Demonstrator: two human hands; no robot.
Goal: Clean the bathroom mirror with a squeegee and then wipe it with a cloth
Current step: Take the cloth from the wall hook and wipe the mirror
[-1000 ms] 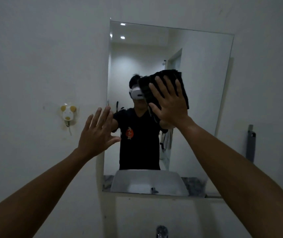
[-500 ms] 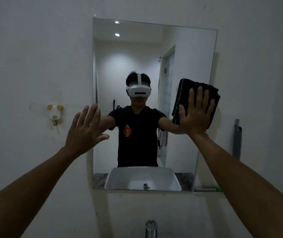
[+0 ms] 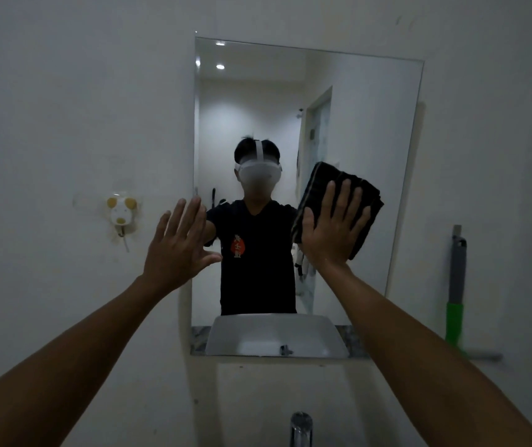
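A frameless rectangular mirror hangs on the white wall in front of me. My right hand presses a folded black cloth flat against the glass in its middle right part, fingers spread over it. My left hand is raised with fingers apart at the mirror's left edge and holds nothing. A squeegee with a grey and green handle stands against the wall to the right of the mirror, blade down.
A small animal-shaped wall hook sticks to the wall left of the mirror. A chrome tap rises at the bottom edge below the mirror. The mirror reflects a white basin and a person with a headset.
My right hand slid the cloth from the mirror's upper middle to the right and down, then slightly back left. My left hand stayed raised at the left edge.
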